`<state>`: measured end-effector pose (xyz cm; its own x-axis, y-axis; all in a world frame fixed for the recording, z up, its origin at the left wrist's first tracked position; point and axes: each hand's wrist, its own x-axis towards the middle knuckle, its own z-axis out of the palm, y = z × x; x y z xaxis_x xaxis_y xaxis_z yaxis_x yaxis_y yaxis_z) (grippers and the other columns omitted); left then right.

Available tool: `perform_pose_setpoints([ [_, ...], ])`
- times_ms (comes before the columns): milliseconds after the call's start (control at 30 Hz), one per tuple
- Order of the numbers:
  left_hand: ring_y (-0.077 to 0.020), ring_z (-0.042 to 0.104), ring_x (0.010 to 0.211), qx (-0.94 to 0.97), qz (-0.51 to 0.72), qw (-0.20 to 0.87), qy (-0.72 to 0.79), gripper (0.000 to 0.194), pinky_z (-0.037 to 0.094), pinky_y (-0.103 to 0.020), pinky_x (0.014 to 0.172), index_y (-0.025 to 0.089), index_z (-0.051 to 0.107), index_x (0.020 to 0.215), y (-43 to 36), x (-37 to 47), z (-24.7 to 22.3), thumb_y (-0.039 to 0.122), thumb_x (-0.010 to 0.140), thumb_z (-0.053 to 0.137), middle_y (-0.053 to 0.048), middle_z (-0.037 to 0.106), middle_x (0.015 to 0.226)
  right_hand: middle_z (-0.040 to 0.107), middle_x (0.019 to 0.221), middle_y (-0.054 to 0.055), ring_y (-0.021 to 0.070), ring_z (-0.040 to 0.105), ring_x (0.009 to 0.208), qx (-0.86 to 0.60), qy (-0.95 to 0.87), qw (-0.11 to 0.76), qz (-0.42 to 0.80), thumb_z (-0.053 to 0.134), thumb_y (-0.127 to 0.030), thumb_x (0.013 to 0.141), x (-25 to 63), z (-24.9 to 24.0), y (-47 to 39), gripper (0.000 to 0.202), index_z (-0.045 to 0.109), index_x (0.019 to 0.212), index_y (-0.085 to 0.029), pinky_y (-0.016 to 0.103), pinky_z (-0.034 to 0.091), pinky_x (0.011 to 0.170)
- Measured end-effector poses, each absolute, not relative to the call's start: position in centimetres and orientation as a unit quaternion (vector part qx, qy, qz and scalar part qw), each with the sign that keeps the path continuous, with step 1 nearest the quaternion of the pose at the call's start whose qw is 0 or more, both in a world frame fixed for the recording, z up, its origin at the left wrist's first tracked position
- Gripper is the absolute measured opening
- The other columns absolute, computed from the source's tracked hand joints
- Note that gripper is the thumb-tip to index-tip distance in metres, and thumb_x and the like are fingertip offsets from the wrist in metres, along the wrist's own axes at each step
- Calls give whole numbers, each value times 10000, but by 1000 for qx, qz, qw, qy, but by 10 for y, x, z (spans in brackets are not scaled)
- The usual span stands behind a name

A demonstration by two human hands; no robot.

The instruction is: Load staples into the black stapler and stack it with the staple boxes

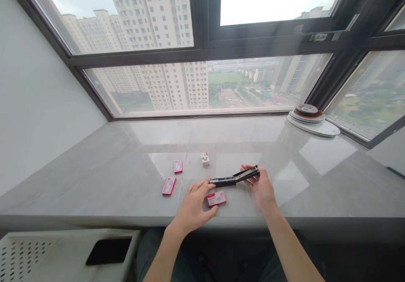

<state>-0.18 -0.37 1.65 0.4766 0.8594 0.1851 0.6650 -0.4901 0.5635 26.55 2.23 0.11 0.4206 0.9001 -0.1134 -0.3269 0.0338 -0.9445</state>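
A black stapler [225,181] lies opened out above the grey sill, its two arms spread at a wide angle. My right hand [262,187] grips the raised right arm of it between thumb and fingers. At the stapler's left end, the fingertips of my left hand [196,204] touch it, with the thumb spread apart below. Between that thumb and fingers lies a pink and white box [217,198]. Two more pink and white boxes, one [178,166] farther back and one [169,186] nearer, rest to the left. A small white box [205,159] stands behind the stapler.
Stacked plates or lids [313,126] sit at the back right corner by the window. The grey stone sill [95,172] ends at a front edge before my body. Below it at the left, a white perforated container [41,256] carries a dark phone-like object [109,251].
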Motion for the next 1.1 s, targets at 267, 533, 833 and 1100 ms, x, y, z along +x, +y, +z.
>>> perform_pose_setpoints([
  [267, -272, 426, 1440, 821, 234, 256, 452, 343, 358, -463, 1195, 333, 674, 1121, 5, -7, 14, 278, 792, 750, 33, 446, 1587, 604, 621, -22, 80, 399, 359, -623, -456, 358, 525, 475, -678, 938, 272, -11, -25, 509, 620, 982, -192, 206, 283, 354],
  [533, -248, 474, 1408, 814, 254, 257, 454, 327, 391, -429, 1182, 342, 696, 1125, 8, -9, 10, 366, 812, 788, 33, 521, 1532, 575, 594, -13, 115, 442, 514, -633, -591, 276, 418, 551, -546, 918, 238, -11, -13, 403, 635, 789, -173, 243, 261, 485],
  [833, -260, 488, 1396, 809, 274, 221, 470, 365, 396, -453, 1175, 322, 665, 1178, 0, -1, 7, 333, 827, 764, -1, 515, 1537, 595, 589, -25, 172, 548, 592, -647, -638, 319, 270, 512, -473, 961, 237, 24, -11, 326, 679, 1105, -235, 274, 343, 578],
  [1100, -254, 507, 1372, 803, 272, 233, 476, 357, 389, -463, 1176, 350, 675, 1168, 3, -4, 7, 340, 827, 779, 17, 553, 1499, 570, 539, -44, 143, 505, 488, -590, -558, 395, 429, 577, -502, 918, 188, 5, 17, 368, 658, 1052, -169, 256, 389, 530],
])
